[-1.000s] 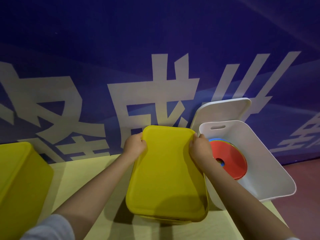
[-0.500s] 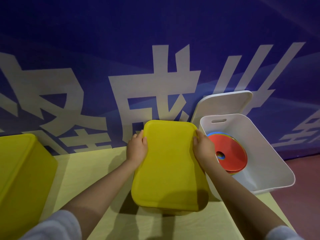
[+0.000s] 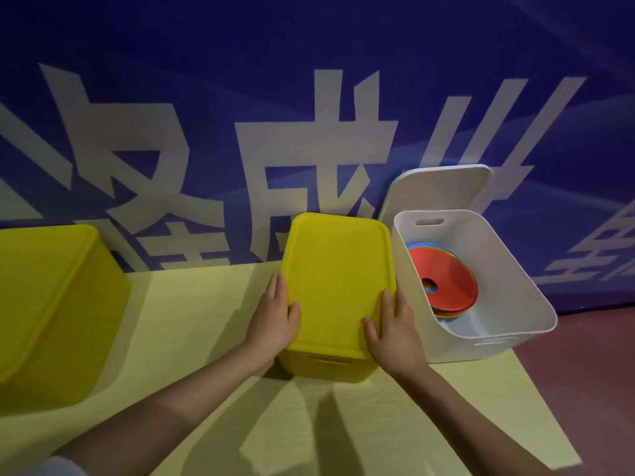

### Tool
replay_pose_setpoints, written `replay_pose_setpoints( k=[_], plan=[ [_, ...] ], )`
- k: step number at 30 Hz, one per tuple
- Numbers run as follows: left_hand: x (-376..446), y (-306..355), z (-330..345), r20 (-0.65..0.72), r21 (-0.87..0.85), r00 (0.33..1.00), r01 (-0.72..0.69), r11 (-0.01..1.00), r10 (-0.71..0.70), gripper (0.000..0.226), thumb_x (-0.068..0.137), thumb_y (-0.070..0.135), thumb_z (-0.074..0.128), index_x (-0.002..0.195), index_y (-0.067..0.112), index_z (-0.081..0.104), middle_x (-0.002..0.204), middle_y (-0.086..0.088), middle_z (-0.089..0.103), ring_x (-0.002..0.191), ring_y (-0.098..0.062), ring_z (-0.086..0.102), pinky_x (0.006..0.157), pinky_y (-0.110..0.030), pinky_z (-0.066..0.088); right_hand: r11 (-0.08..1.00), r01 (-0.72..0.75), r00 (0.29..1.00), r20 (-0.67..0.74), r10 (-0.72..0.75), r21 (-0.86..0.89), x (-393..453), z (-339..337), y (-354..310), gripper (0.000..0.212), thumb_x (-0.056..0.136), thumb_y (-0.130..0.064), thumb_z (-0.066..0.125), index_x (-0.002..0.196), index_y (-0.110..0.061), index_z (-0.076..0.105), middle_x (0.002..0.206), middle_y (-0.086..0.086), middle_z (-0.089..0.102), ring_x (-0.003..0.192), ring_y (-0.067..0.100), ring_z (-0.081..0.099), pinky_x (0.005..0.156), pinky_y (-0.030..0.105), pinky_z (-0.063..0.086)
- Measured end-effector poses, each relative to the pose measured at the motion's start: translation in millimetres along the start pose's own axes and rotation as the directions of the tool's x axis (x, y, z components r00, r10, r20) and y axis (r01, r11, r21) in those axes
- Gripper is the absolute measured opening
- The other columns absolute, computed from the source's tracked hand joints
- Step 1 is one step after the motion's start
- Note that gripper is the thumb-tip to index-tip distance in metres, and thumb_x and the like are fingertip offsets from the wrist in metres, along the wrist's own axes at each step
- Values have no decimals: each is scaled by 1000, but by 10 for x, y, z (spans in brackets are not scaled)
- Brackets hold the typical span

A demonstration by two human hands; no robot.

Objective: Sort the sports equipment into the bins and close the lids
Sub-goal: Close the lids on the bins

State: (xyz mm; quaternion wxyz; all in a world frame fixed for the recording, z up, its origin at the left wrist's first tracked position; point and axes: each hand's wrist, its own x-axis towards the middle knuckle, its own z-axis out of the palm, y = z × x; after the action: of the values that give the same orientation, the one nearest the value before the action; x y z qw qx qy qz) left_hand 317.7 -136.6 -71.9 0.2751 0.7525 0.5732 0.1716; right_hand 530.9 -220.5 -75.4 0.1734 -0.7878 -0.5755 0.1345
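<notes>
My left hand (image 3: 275, 314) and right hand (image 3: 395, 324) press flat, fingers straight, on the yellow plastic lid (image 3: 338, 283) covering the yellow rectangular bin (image 3: 326, 367). Beside it, the open white plastic bin (image 3: 498, 280) holds stacked flat discs, red on top (image 3: 443, 280).

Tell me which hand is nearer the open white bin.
Right. The right hand rests on the yellow lid's right edge beside the white bin; the left hand is across the lid.

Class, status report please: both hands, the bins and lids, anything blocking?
Left hand, right hand flat against yellow lid, seated on middle bin. White bin open, white lid behind it. Nothing blocking.
</notes>
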Motion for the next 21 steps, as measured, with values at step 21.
replay_pose_setpoints(
  k=[21],
  plan=[
    [702,144,-182,-5,104,1000,-21,994,21,56,103,31,29,153,15,10,160,2,8,130,-25,42,95,-37,46,975,-69,994,-64,85,213,332,-87,89,61,99,-36,40,152,-17,17,153,4,32,130,29,44,97,38,41]
  ],
)
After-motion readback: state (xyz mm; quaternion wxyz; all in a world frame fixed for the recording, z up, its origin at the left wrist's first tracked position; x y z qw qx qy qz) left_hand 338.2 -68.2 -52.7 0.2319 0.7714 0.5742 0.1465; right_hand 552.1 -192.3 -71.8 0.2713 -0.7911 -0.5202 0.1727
